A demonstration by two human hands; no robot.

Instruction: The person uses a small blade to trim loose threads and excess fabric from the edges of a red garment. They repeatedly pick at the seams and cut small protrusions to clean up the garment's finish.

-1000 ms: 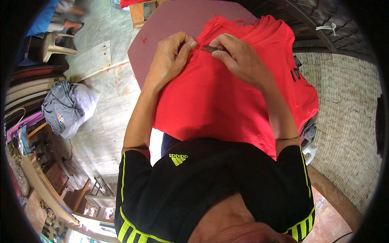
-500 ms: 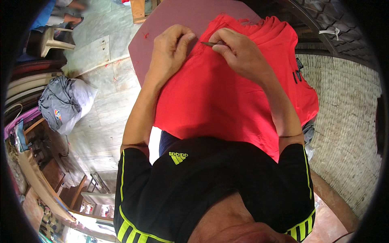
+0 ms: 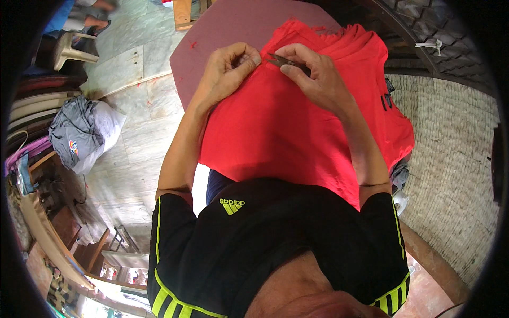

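Observation:
A large piece of red cloth (image 3: 281, 127) spreads over the table and down across my lap. My left hand (image 3: 229, 71) is closed in a pinch at the cloth's left edge; its fingertips partly hide what they hold there. In my right hand (image 3: 321, 79) is a pair of dark metal thread snips (image 3: 289, 62), blades pointing left toward the left fingertips. The blade tips look slightly parted, just above the red fabric and a short way from the left thumb.
The cloth lies on a dull maroon table (image 3: 212, 32) with angled corners, dotted with red thread scraps (image 3: 193, 45). At left are a grey bundle in a plastic bag (image 3: 79, 132) and a beige stool (image 3: 71, 50). Another person's leg (image 3: 90, 22) shows at the far left. Woven matting (image 3: 440, 159) covers the right side.
Both hands have come slightly nearer to me, the left one also a little to the right. The snips have turned, showing more of their body, and their blades look more parted.

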